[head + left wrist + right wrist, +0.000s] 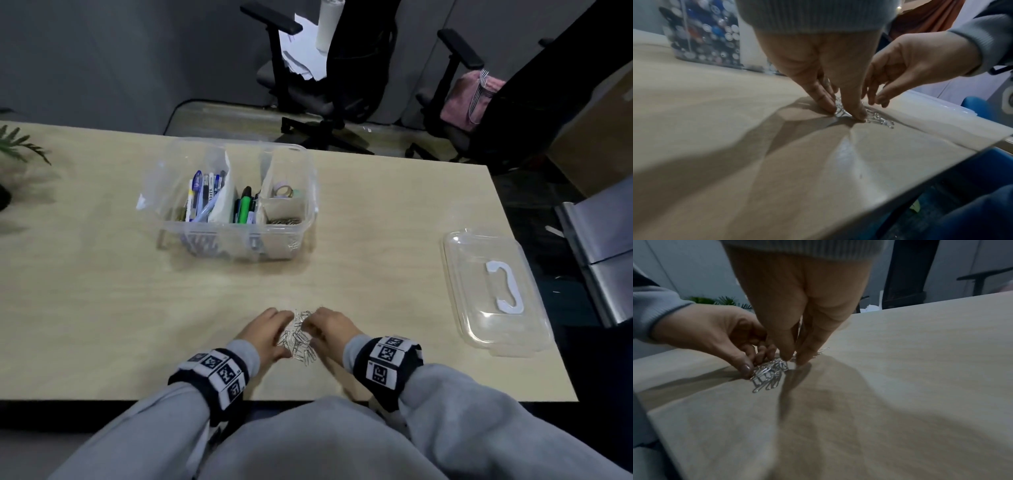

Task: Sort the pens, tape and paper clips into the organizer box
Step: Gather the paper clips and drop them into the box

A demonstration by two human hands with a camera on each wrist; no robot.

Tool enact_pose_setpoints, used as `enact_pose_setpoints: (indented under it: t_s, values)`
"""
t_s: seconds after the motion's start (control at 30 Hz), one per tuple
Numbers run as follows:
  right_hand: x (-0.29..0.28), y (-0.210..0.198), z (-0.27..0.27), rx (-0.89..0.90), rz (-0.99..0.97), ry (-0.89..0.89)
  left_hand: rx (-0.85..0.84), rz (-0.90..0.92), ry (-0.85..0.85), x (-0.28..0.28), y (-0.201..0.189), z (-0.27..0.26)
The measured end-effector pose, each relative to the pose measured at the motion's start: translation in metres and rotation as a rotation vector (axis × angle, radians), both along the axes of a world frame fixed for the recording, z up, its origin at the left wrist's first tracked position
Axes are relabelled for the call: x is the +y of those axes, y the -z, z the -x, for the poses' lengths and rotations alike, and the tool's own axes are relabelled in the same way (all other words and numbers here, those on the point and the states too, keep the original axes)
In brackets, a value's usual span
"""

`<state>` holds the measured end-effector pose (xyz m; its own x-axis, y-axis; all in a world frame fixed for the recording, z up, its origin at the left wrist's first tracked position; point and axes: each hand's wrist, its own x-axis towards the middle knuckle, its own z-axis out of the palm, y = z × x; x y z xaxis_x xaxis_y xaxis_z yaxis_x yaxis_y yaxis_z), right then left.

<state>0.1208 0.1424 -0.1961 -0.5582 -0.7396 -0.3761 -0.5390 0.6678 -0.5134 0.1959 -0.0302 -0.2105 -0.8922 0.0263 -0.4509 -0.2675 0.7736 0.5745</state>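
- Two hands work one loose heap of paper clips on the tabletop, near its front edge and well apart from the organizer box.
- Left hand: fingers curled down, thumb and fingertips pinching at the heap's left side.
- Right hand: fingers long and nearly straight, tips pressing the heap's right side inward; no firm hold shows.
- Pens stand in the box's left compartments and tape lies in the far right one, so the clips look like the last item to sort.
- Some clips seem to lie already in the near right compartment.
- Next move, as I judge it: close both hands under the heap, lift it whole, and carry it there; loose clips may slip free.
- Clear lid lies to the right.
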Motion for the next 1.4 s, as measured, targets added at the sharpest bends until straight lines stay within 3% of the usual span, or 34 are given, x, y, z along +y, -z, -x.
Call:
enact_pose_setpoints:
  t_s: [0.1,0.23,0.57,1.03,1.27,1.4]
  values:
    - [0.004,-0.005,0.008,0.054,0.045,0.098,0.049,-0.062,-0.023,0.002,0.002,0.001]
    - [0.007,-0.006,0.005,0.045,-0.145,-0.026,0.049,0.027,0.099,0.008,0.003,0.003]
    - [-0.015,0.005,-0.017,-0.081,-0.052,0.06,-0.007,0.016,0.004,0.015,0.0,0.009]
    - [-0.023,-0.007,-0.004,-0.05,-0.253,0.111,-0.048,0.127,-0.037,0.023,-0.021,0.017]
    - [-0.001,-0.04,0.035,-0.021,-0.098,0.196,-0.009,-0.001,-0.139,-0.003,-0.035,0.012]
    - [-0.011,-0.086,0.055,0.021,0.191,0.33,0.183,-0.175,-0.31,-0.011,-0.073,0.02]
